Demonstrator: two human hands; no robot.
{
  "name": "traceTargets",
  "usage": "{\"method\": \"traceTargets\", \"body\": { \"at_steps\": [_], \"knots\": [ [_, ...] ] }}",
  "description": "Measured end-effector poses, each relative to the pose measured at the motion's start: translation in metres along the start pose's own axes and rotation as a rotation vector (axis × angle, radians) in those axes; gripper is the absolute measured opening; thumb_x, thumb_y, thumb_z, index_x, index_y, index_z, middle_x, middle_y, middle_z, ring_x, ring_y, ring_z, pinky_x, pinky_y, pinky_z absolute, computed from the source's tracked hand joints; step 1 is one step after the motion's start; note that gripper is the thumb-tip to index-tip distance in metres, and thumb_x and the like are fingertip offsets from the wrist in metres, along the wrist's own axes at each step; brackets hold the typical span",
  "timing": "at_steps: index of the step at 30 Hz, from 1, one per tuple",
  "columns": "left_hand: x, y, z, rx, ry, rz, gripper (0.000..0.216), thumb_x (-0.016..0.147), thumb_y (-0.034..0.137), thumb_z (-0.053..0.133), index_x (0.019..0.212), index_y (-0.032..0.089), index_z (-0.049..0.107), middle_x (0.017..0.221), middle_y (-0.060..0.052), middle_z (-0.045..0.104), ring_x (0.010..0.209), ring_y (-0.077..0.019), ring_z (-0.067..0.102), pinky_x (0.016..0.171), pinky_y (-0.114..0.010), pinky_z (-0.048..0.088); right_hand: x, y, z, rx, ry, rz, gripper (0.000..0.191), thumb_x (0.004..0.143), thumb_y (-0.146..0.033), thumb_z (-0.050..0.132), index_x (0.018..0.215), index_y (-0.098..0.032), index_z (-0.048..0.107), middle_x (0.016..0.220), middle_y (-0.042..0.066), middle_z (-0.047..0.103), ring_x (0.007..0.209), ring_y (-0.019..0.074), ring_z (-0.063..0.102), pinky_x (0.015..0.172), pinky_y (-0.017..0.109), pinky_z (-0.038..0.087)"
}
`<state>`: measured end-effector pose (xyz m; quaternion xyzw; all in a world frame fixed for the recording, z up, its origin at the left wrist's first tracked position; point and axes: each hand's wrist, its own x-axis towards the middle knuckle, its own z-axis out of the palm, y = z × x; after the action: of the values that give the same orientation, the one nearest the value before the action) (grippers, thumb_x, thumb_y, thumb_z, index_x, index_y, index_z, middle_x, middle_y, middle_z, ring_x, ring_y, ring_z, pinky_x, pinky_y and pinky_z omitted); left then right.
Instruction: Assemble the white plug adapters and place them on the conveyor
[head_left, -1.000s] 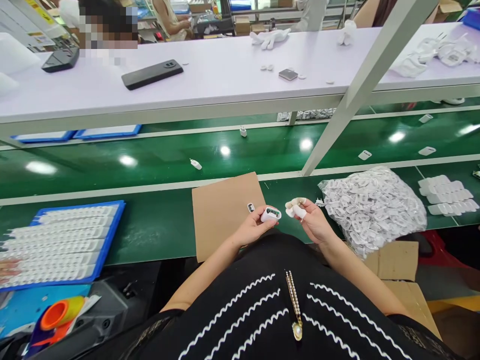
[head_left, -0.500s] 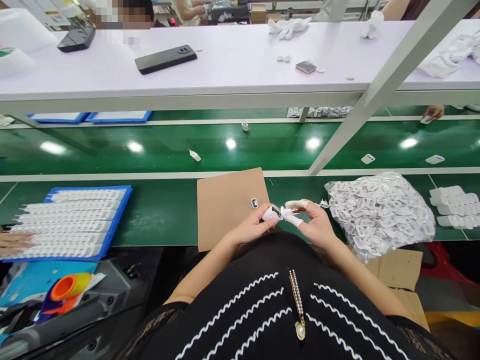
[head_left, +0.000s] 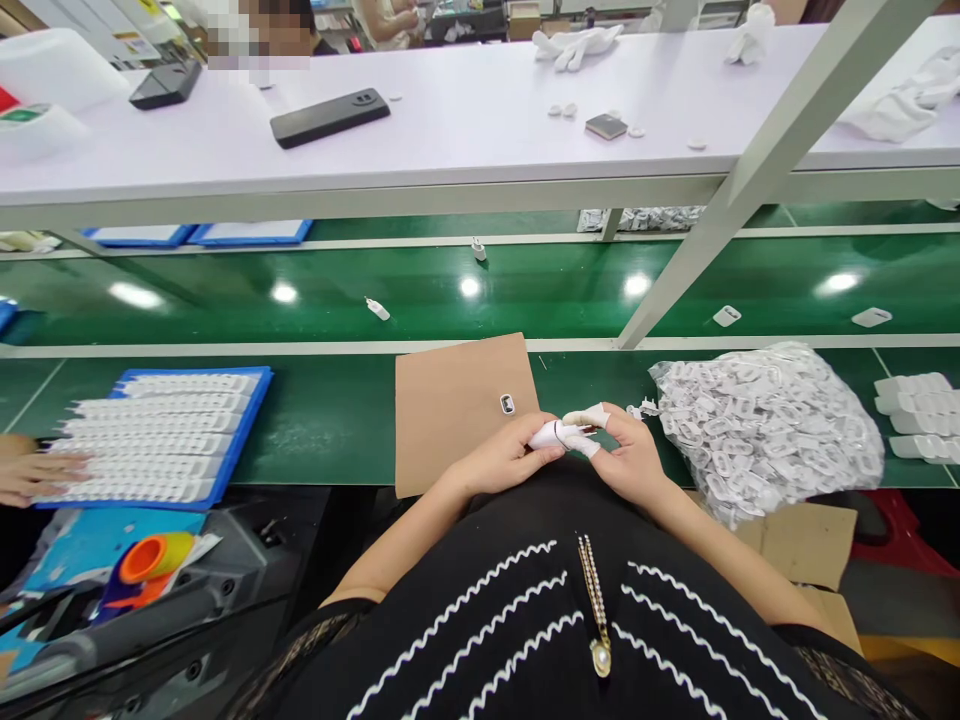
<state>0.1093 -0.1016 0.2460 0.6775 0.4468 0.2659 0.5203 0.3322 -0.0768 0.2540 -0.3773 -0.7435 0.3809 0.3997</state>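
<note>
Over the front edge of the bench, my left hand (head_left: 499, 460) is closed round a white charger housing (head_left: 543, 436). My right hand (head_left: 631, 455) wears white finger cots on thumb and forefinger, and pinches a white plug cap (head_left: 576, 437) with thin metal pins pointing right. Cap and housing meet end to end, with a thin dark line showing between them; whether they are fully pressed together I cannot tell. Just beyond my left hand, a small white piece with a dark centre (head_left: 508, 404) lies on a brown cardboard sheet (head_left: 431, 425).
A clear bag of white plug parts (head_left: 772, 430) sits at right, loose plug parts (head_left: 643, 408) beside it. At left, another person's hand (head_left: 45, 475) rests on a blue tray (head_left: 244, 430) of white pieces. Chargers (head_left: 377, 308) lie on the green belt (head_left: 322, 325); a shelf (head_left: 465, 135) spans above.
The plug cap has come up against the housing, closing the gap between them. Chargers on the belt have shifted slightly left. The other person's hand at far right has left the view.
</note>
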Motion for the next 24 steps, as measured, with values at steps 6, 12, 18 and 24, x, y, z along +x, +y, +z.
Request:
{"method": "traceTargets", "body": {
  "at_steps": [6,12,18,24],
  "knots": [
    [0.001,0.005,0.0,0.07,-0.039,0.022,0.03,0.1,0.043,0.056,0.119,0.021,0.062,0.109,-0.007,0.067,0.096,-0.0229,0.061,0.084,-0.034,0.048,-0.002,0.001,-0.005,0.039,-0.042,0.002,0.016,0.095,-0.031,0.069,0.106,-0.026,0.079,0.091,0.004,0.072,0.08,0.0207,0.067,0.076,0.034,0.058],
    [-0.002,0.015,-0.003,0.193,-0.11,-0.009,0.028,0.101,0.043,0.053,0.119,0.023,0.06,0.11,-0.007,0.066,0.093,-0.0226,0.062,0.081,-0.033,0.047,-0.007,0.001,-0.005,0.054,-0.015,0.011,0.014,0.093,-0.032,0.072,0.103,-0.026,0.081,0.085,0.004,0.071,0.076,0.0198,0.066,0.071,0.032,0.057],
    [-0.003,0.015,0.001,0.351,-0.158,0.048,0.025,0.103,0.044,0.05,0.112,0.021,0.057,0.102,-0.007,0.064,0.087,-0.023,0.061,0.076,-0.033,0.048,-0.017,-0.001,0.001,0.07,0.028,0.051,0.011,0.091,-0.031,0.075,0.097,-0.026,0.082,0.081,0.003,0.072,0.071,0.0192,0.066,0.067,0.031,0.056],
    [-0.001,0.027,-0.001,0.397,-0.156,0.06,0.024,0.103,0.045,0.047,0.107,0.021,0.053,0.098,-0.006,0.063,0.085,-0.0225,0.061,0.076,-0.034,0.048,-0.021,-0.01,0.004,0.088,0.14,0.053,0.012,0.088,-0.026,0.076,0.097,-0.026,0.083,0.083,0.003,0.073,0.073,0.0188,0.067,0.071,0.031,0.057]
  ]
}}
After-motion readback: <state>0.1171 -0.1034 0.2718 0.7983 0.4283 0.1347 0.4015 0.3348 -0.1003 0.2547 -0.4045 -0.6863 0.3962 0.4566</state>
